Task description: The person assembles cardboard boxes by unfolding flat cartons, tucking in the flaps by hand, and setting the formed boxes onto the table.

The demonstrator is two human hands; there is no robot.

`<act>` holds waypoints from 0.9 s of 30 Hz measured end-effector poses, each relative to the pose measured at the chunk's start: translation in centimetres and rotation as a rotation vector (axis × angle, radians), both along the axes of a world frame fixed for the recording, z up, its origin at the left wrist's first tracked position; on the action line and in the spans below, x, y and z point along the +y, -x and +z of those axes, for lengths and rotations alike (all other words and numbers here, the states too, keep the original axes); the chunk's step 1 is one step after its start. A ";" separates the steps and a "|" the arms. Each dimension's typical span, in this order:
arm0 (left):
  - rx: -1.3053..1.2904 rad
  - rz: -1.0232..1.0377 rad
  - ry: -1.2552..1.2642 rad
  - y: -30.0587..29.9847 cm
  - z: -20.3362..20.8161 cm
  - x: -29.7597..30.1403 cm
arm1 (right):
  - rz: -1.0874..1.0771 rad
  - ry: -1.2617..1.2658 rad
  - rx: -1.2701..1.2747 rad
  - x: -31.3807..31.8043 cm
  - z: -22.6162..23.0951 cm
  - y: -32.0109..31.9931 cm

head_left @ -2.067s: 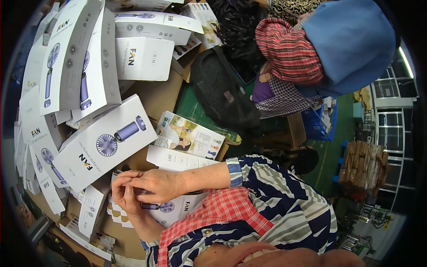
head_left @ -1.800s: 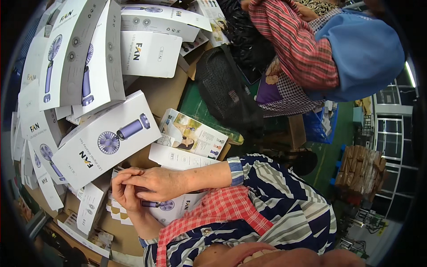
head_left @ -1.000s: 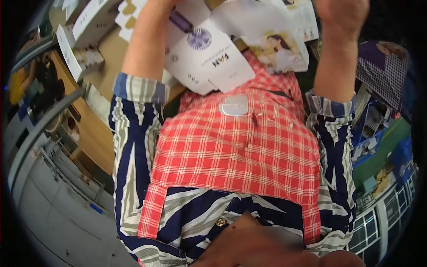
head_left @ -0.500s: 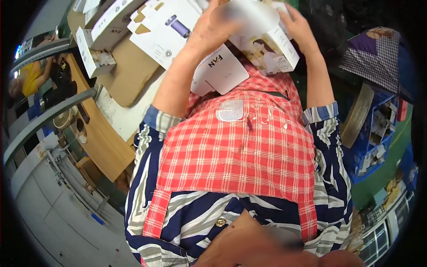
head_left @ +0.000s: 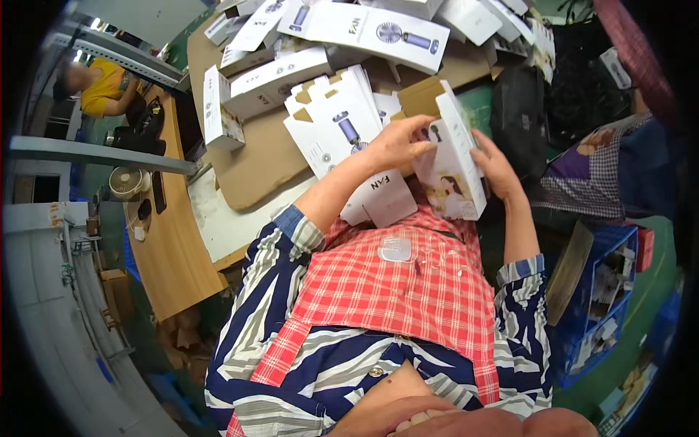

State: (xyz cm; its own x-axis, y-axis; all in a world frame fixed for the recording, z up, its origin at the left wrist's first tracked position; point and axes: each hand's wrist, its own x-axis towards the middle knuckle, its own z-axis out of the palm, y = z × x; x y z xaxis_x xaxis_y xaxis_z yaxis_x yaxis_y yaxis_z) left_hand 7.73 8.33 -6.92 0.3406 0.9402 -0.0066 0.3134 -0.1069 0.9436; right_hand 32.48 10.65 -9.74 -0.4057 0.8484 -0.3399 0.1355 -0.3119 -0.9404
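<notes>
My left hand (head_left: 397, 144) grips the upper left side of a white carton (head_left: 453, 162) with a picture on its face and a brown open flap on top. My right hand (head_left: 496, 166) holds the carton's right edge. The carton is tilted, held above my chest over a red checked apron (head_left: 393, 291). Under it lies a stack of flat white fan-box blanks (head_left: 342, 135) on brown cardboard.
Several white fan boxes (head_left: 269, 73) and flat blanks (head_left: 378, 29) cover the table ahead. A black bag (head_left: 518, 120) lies right of the carton. A blue crate (head_left: 604, 298) stands at right. A person in yellow (head_left: 102, 87) sits far left near a wooden bench (head_left: 164, 247).
The view swung from the box pile down onto my chest and back up. My hands rose from being clasped low and took hold of the picture carton, now lower and nearer my chest.
</notes>
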 end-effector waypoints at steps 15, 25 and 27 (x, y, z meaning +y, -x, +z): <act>-0.071 0.409 -1.042 12.8 28.2 13.5 | -0.425 -1.903 -0.813 21.1 21.5 10.9; -0.192 0.890 -0.082 18.1 -0.4 -3.3 | 0.030 -0.895 -0.238 2.0 2.3 15.1; -0.152 0.836 0.022 14.2 -1.8 -2.8 | -0.055 -0.825 -0.252 2.5 0.5 16.9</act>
State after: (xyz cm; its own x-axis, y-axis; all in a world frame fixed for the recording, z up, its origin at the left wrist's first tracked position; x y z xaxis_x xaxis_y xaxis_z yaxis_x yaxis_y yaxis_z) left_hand -6.48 5.49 -8.70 -0.4676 0.8831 -0.0378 0.1513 0.1221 0.9809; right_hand 15.62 13.17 -9.24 -0.3519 0.8801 0.3188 0.3751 0.4446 -0.8134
